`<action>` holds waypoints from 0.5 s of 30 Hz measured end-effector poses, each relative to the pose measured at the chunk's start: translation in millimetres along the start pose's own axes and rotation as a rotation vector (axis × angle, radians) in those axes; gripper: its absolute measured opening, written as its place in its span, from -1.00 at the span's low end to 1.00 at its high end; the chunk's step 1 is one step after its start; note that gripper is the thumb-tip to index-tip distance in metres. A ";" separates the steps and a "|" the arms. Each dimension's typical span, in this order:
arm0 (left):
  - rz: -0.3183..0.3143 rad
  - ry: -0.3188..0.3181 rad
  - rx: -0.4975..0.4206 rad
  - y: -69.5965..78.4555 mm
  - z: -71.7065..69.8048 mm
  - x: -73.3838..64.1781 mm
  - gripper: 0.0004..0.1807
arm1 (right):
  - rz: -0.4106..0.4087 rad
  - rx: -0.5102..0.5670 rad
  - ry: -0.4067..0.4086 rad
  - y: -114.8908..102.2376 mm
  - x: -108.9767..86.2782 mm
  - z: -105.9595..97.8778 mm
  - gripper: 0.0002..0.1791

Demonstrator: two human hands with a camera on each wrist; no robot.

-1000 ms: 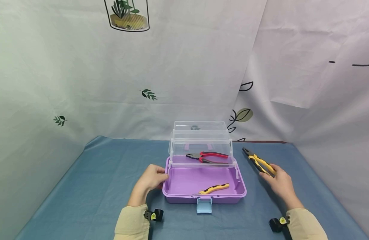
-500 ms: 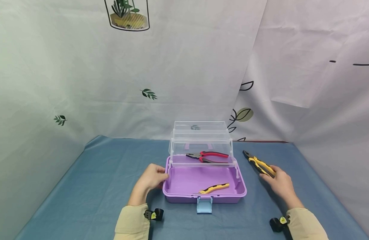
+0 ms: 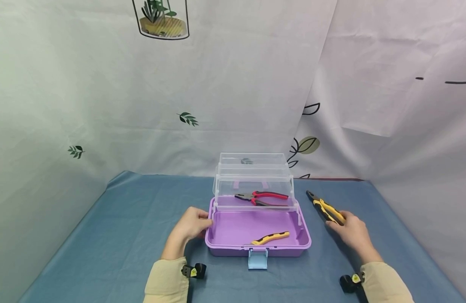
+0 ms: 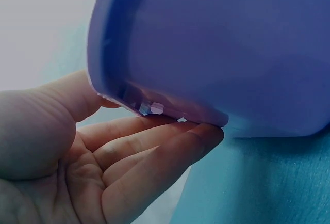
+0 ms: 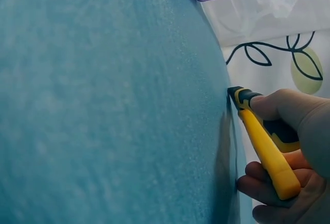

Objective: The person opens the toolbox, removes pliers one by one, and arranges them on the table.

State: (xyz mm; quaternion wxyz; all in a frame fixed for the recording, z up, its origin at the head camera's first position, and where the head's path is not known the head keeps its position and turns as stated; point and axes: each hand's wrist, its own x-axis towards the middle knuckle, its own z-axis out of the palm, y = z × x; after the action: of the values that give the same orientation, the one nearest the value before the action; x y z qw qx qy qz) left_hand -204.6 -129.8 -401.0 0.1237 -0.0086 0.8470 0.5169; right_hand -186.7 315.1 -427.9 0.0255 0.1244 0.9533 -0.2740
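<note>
The patterned backdrop (image 3: 255,84) hangs at the far side of the blue-covered surface (image 3: 123,244). The purple toolbox (image 3: 233,227) stands on this surface between the two hands, long side facing near, presumably so that either side can be reached. The clear lid (image 3: 252,158) is raised at the far side, leaving the near compartment uncovered from above. The clear tray (image 3: 233,208) sits below the lid, over the toolbox's far part. The left hand (image 3: 191,223) grips the left wall in a narrow hold between thumb and fingers; this probably steadies the toolbox. The right hand (image 3: 355,233), right of and apart from the toolbox, holds the yellow-and-black pliers (image 3: 325,208) by the handles, which keeps the jaws, pointing far and left, unobstructed. A shadow on the surface suggests that these pliers are raised. The red-handled pliers (image 3: 271,195) appear to lie crosswise in the tray, jaws to the left, probably aligned to suit its length. The yellow-handled tool (image 3: 271,238) lies along the compartment's near edge; its head is largely hidden, so its type cannot be told. The blue latch (image 3: 258,259) hangs from the near wall, unfastened, as the raised lid requires.
</note>
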 end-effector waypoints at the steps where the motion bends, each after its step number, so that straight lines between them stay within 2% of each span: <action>1: 0.000 -0.001 -0.001 -0.1 0.0 0.0 -0.72 | 0.001 -0.005 -0.001 -0.6 -0.3 0.1 -0.10; 15: -0.004 0.010 0.008 -1.4 0.1 1.9 -0.71 | 0.061 -0.087 0.001 -9.1 2.9 3.0 -0.10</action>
State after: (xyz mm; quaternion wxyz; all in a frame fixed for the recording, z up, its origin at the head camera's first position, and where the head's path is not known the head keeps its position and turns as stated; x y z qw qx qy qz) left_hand -206.2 -130.1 -402.7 0.1208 -0.0125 0.8496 0.5133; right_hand -191.8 306.7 -426.1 0.0387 0.1522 0.9602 -0.2311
